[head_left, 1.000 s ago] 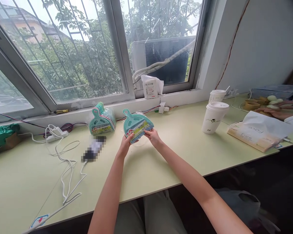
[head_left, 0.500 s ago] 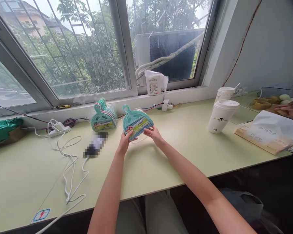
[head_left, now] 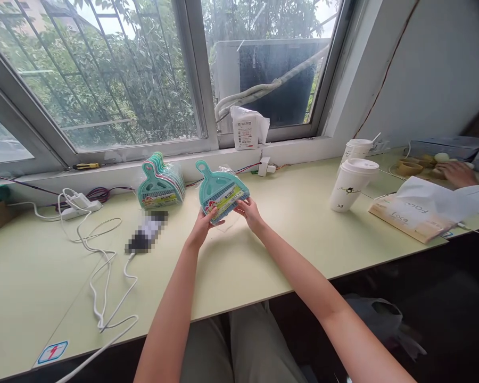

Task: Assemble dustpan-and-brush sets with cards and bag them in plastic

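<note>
1. Head view, far left of the pale green tabletop [head_left: 263, 266]: a white power strip [head_left: 76, 205] lies near the window sill, and its white cable [head_left: 104, 276] loops toward the front edge.
2. Just right of the cable lies a dark phone [head_left: 146, 238], and behind it a stack of teal and pink plastic dustpans in clear wrap [head_left: 162, 186] leans by the sill.
3. At the centre, the left hand [head_left: 201, 227] grips the lower left edge of a teal plastic mini dustpan with brush in clear packaging [head_left: 219, 190], held just above the table, handle tilted up and away.
4. The right hand [head_left: 249, 213] pinches its lower right edge.
5. Further right stand two white lidded paper cups [head_left: 351, 183], one behind the other.
6. Beside them lies a white paper bag [head_left: 423, 210].
7. At the far right, another person's hand [head_left: 457, 173] rests on the table.
</note>
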`<state>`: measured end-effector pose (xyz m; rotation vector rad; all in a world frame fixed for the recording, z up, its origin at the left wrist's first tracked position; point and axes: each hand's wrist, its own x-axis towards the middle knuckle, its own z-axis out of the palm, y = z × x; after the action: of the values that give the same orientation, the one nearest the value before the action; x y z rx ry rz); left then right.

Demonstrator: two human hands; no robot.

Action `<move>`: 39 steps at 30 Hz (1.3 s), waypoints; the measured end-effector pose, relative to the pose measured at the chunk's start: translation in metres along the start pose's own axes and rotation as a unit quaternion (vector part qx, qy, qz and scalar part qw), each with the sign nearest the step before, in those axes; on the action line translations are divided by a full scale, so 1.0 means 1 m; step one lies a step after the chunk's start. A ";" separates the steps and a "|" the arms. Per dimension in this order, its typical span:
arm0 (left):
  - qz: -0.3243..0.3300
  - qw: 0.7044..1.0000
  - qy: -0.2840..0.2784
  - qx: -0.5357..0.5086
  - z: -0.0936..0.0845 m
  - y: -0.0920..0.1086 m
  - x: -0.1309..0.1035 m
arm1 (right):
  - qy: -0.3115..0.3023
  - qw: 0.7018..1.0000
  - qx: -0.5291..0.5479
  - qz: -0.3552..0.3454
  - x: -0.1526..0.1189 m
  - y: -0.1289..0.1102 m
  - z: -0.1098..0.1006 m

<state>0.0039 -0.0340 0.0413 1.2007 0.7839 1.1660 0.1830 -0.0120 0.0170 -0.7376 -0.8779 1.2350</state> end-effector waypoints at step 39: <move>-0.001 0.999 0.047 0.003 -0.007 -0.011 0.007 | -0.016 0.993 -0.054 0.099 -0.003 -0.013 -0.004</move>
<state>0.0021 -0.0246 0.0302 1.1567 0.8597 1.2273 0.1926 -0.0170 0.0257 -0.9109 -0.9199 1.3860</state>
